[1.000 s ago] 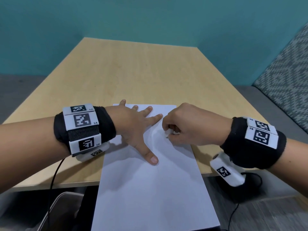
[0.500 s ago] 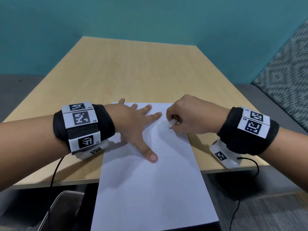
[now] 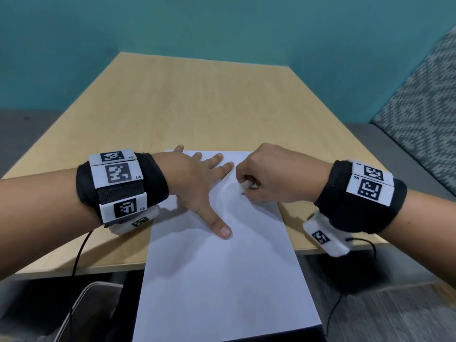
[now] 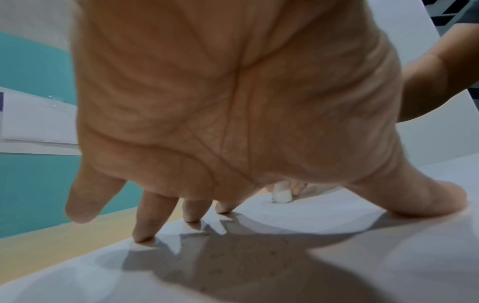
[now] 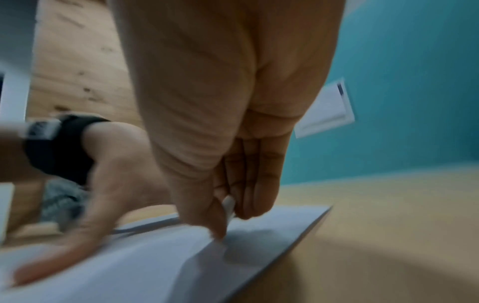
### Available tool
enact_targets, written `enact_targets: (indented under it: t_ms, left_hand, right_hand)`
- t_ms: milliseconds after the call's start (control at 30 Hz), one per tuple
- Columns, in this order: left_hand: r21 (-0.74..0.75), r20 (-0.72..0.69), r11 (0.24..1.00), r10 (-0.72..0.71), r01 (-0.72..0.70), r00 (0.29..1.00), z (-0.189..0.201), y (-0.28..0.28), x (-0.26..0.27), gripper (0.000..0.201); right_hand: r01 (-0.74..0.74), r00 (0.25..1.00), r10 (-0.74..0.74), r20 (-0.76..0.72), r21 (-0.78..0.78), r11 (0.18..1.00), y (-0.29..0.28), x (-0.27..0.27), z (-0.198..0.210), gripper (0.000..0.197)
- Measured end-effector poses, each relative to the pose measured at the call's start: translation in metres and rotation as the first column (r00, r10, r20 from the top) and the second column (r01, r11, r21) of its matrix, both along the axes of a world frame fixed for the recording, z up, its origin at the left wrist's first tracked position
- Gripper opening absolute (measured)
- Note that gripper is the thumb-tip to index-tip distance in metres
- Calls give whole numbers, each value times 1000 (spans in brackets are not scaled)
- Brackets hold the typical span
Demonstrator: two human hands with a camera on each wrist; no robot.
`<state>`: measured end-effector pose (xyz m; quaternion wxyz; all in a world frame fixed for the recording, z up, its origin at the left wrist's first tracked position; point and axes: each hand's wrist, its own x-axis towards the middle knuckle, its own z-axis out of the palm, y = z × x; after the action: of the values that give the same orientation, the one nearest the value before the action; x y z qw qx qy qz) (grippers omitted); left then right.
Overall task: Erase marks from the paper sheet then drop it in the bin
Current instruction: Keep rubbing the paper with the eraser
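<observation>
A white paper sheet (image 3: 222, 280) lies on the wooden table (image 3: 197, 107), its near half hanging past the table's front edge. My left hand (image 3: 197, 183) lies flat on the sheet's far left part, fingers spread, pressing it down; in the left wrist view the fingertips (image 4: 142, 237) touch the paper (image 4: 337, 256). My right hand (image 3: 271, 176) pinches a small white eraser (image 3: 244, 186) against the sheet just right of the left forefinger. The eraser (image 4: 281, 194) stands on the paper. In the blurred right wrist view the eraser (image 5: 229, 207) sits between thumb and fingers.
A grey bin (image 3: 81, 312) stands on the floor below the table's front left edge. A patterned seat (image 3: 424, 114) is at the right. Teal walls (image 3: 222, 25) close the far side. Cables hang from both wrist bands.
My right hand has shifted the eraser back and forth over the sheet's far right part, now lying a little nearer the left forefinger. The left hand stays pressed on the paper.
</observation>
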<state>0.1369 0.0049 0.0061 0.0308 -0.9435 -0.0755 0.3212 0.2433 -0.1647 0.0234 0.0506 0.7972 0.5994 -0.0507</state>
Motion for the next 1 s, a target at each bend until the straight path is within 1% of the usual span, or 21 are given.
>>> enact_targets:
  t_ms: [67, 167, 233, 333, 500, 600, 767, 833, 933, 1000]
  left_hand:
    - [2, -8, 1000, 2, -2, 1000, 2, -1, -1, 157]
    - [2, -28, 1000, 11, -11, 1000, 4, -3, -2, 154]
    - [-1, -47, 1000, 21, -21, 999, 4, -4, 0, 155]
    - [15, -68, 1000, 1, 0, 998, 7, -7, 6, 159]
    - [-21, -68, 1000, -21, 19, 997, 11, -16, 15, 152]
    - [-31, -48, 999, -32, 31, 998, 8, -17, 15, 150]
    - [-27, 4, 999, -39, 39, 999, 6, -12, 9, 149]
    - [-40, 19, 999, -34, 35, 999, 4, -11, 9, 150]
    - [-41, 32, 998, -44, 45, 999, 2, -9, 9, 150]
    - [-39, 34, 998, -43, 44, 999, 2, -9, 9, 150]
  right_hand:
    - [38, 999, -39, 26, 15, 999, -5, 13, 9, 9]
    - [75, 996, -69, -60, 95, 993, -23, 22, 21, 10]
    - [86, 991, -76, -111, 84, 993, -35, 17, 19, 11]
    - [88, 984, -77, -161, 65, 994, -47, 5, 6, 11]
    - [91, 988, -82, -132, 68, 994, -52, 5, -5, 10]
    - [86, 984, -77, -163, 49, 995, -46, 9, 0, 12]
    - [121, 984, -104, -147, 109, 987, -28, 18, -2, 12]
    - [91, 987, -76, -139, 103, 991, -27, 14, -4, 10]
    - [5, 986, 0, -168, 29, 1000, -30, 6, 1, 12]
    - [10, 991, -8, -136, 11, 1000, -26, 13, 5, 10]
